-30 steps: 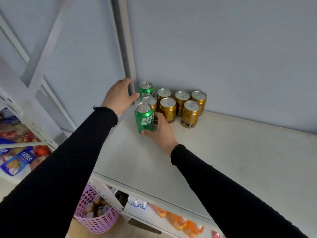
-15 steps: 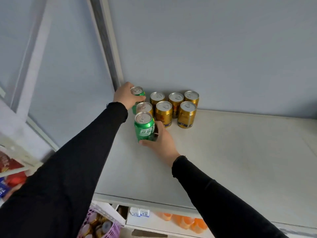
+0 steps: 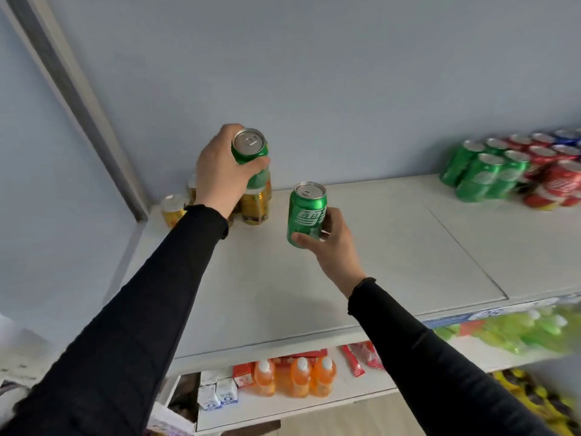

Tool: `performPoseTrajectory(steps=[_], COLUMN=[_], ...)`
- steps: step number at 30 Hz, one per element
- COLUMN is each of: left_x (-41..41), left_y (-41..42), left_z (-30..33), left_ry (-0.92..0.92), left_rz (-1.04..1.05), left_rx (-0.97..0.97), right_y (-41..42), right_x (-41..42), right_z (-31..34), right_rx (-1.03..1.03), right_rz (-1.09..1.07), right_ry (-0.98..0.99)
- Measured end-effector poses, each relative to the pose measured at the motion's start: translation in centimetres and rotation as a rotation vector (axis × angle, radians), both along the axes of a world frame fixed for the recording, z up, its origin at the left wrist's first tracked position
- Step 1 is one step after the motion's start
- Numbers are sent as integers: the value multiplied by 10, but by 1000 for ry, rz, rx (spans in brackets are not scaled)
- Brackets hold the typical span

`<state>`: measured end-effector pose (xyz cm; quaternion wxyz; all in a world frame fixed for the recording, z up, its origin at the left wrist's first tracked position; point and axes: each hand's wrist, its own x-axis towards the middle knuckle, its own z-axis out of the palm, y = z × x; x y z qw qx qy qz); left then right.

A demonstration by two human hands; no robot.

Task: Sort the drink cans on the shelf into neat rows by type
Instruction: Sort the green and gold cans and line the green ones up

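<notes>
Now leaving the short gold metal cans (image 3: 172, 210) bunched in the far left corner of the flat white shelf (image 3: 377, 262), presumably as a type already grouped there.

Gripping one green aluminium drink can (image 3: 250, 149) in the left hand (image 3: 220, 174), fingers wrapped round its body from the outer side. Holding it tilted in the air just above the gold cluster, clear of the shelf, probably to avoid knocking the gold cans beneath.

Clasping a second green aluminium can (image 3: 306, 214) in the right hand (image 3: 333, 243), thumb across the lower front and fingers behind. Carrying it upright above the bare middle of the shelf, apart from the first. Taking one per hand, likely to move both strays in a single trip.

Seemingly heading for the block of matching green cans (image 3: 484, 174) at the far right end of the shelf, near the wall, with red cans (image 3: 556, 180) just beside them and blue cans (image 3: 566, 136) behind those.

Noting the look of the held pair: glossy green sides, plain silver lids with pull tabs unopened, white lettering showing on the right-hand one, no dents visible. Judging them smooth and rigid, easy to grip round the body. Not making out the label on the left-hand can, mostly covered by the palm.
</notes>
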<state>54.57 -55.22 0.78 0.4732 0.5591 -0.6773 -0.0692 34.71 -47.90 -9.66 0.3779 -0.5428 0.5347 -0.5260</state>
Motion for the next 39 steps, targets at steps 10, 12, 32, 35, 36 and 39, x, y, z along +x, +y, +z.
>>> performPoseTrajectory(steps=[10,12,32,35,36,39], left_x=[-268,-315,-507,-513,-515,-518], left_y=[34,42,-33,-41,-42,-41], left_z=[-33,-36,-66,-69,-70,-72], left_ry=[103,98,-57,-85,-87,-110], left_rz=[-344,-371,-364,-343,-337,-301], left_rx=[189,225,331,322,323,304], right_y=[52,59,-56,-68,-71,-73], right_x=[-263,-313,-496,-498,-498,-501], right_z=[-11,-13,-25,-28,-28,-28], right_rx=[-5,4,44,33,33,19], right_rz=[-235,-259,-288,-291,-290,-260], right_ry=[55,87,179,174,171,179])
